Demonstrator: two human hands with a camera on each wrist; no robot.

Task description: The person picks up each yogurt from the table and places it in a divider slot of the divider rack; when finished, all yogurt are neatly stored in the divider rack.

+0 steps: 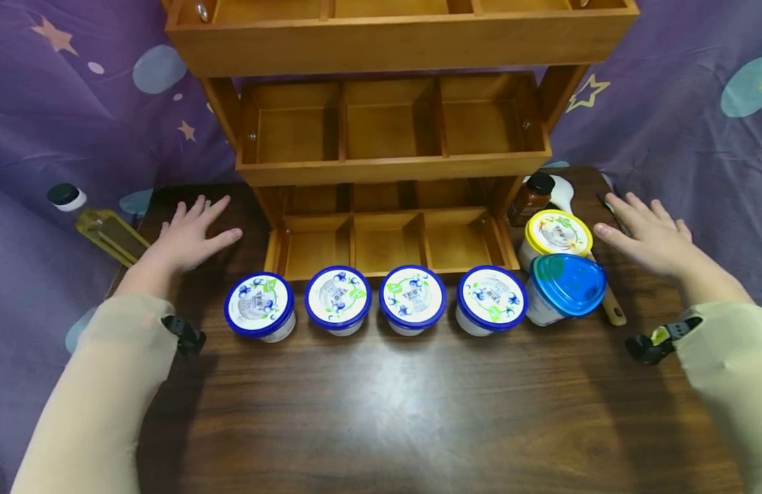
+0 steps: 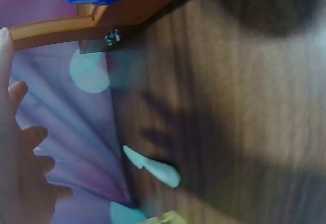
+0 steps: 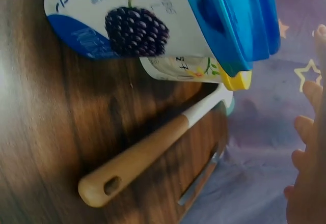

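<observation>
My left hand is held out on the left with its fingers spread, holding nothing. On the other side my right hand is spread as well, with nothing in it. Between them several white yogurt tubs with dark blue lids stand in a row, from the leftmost tub to the rightmost one. Nearest my right hand are a tub with a bright blue lid and a yellow-lidded tub. In the left wrist view a small pale green utensil lies on the table below my left fingers.
A wooden tiered rack with divided compartments stands behind the tubs. A dark-capped jar and a white utensil with a wooden handle lie to the right. An oil bottle stands at the left edge of the table.
</observation>
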